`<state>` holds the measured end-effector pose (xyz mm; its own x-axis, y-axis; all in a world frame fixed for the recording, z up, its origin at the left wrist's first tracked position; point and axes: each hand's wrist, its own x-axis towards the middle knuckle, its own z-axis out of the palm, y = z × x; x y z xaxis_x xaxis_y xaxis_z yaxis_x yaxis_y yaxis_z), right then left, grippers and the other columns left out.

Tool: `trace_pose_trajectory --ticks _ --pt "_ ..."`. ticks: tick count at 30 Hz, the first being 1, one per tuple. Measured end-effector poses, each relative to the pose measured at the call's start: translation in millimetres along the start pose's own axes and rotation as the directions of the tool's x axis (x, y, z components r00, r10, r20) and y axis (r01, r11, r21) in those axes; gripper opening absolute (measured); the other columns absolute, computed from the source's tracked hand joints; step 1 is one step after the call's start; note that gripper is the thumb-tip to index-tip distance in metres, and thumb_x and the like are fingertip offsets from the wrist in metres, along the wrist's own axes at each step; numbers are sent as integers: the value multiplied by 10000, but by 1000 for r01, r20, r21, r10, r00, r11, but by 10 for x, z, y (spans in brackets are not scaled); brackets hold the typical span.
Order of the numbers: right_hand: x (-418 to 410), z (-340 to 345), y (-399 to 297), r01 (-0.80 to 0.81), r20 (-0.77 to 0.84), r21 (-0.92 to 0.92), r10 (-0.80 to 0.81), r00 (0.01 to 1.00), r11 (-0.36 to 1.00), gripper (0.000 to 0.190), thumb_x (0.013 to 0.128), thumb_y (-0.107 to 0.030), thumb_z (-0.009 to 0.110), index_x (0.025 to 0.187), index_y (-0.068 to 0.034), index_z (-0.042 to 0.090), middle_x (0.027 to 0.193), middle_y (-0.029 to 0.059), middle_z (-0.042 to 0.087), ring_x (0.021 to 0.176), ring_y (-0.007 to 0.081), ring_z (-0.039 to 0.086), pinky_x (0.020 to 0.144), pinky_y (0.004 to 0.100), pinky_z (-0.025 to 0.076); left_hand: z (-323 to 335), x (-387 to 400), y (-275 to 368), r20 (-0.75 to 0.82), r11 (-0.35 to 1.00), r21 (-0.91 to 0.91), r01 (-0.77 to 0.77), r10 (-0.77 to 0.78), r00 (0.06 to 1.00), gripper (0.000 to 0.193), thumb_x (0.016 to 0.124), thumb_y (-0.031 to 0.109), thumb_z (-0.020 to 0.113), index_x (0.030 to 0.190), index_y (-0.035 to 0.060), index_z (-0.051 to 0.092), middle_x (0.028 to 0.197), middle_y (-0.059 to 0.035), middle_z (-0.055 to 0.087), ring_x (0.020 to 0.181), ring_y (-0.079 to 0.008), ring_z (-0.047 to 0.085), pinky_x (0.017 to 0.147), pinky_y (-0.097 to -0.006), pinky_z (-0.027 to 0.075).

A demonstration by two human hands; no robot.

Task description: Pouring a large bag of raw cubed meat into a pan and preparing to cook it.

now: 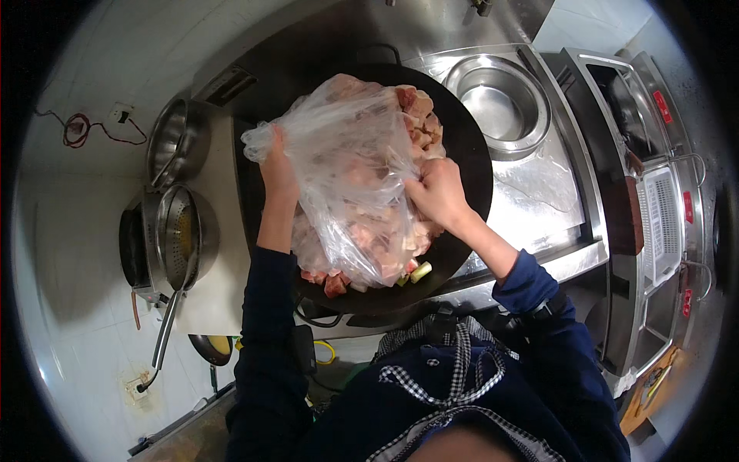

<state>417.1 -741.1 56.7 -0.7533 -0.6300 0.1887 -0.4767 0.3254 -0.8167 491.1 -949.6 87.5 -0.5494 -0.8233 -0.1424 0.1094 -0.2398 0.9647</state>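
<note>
Over a large dark wok (470,150), a clear plastic bag (340,138) lies spread across a heap of raw meat chunks (424,124). My left hand (279,170) grips the bag's gathered upper left part. On the right side, my right hand (439,190) pinches a fold of the bag beside the exposed meat. More chunks show at the wok's near side, under and around the plastic. A pale green vegetable piece (421,271), possibly scallion, rests on the wok's surface near the lower right of the heap. The bag covers much of the meat.
Right of the wok, a round steel pot (540,110) stands on a wet steel counter (548,185). Farther right are sinks and a white plastic basket (664,225). At left are a steel bowl (202,144) and a perforated strainer (173,242) whose long handle juts toward me.
</note>
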Motion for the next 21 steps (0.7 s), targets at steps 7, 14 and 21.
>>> trace_pose_trajectory --ticks 7,14,21 --pt "88 -146 -169 177 -37 -49 -179 983 983 159 578 -136 523 546 13 475 494 157 441 518 311 466 464 333 356 -450 142 -354 -16 982 189 -15 18 1000 286 810 287 458 939 34 493 936 -45 491 847 -128 462 729 -256 369" --pt "141 -147 -229 376 23 202 -388 921 904 52 603 -51 467 582 -7 486 665 72 472 692 225 461 597 257 341 -661 185 -390 -44 990 141 -28 35 998 201 802 269 472 867 79 489 857 -24 487 807 -131 470 694 -262 382" --pt "234 -29 31 -483 410 632 268 872 606 347 683 -9 416 1027 39 412 829 80 485 811 137 477 712 255 387 -377 52 -91 -111 998 -55 38 -44 993 247 790 265 488 932 63 491 893 -38 499 802 -145 485 675 -283 401"
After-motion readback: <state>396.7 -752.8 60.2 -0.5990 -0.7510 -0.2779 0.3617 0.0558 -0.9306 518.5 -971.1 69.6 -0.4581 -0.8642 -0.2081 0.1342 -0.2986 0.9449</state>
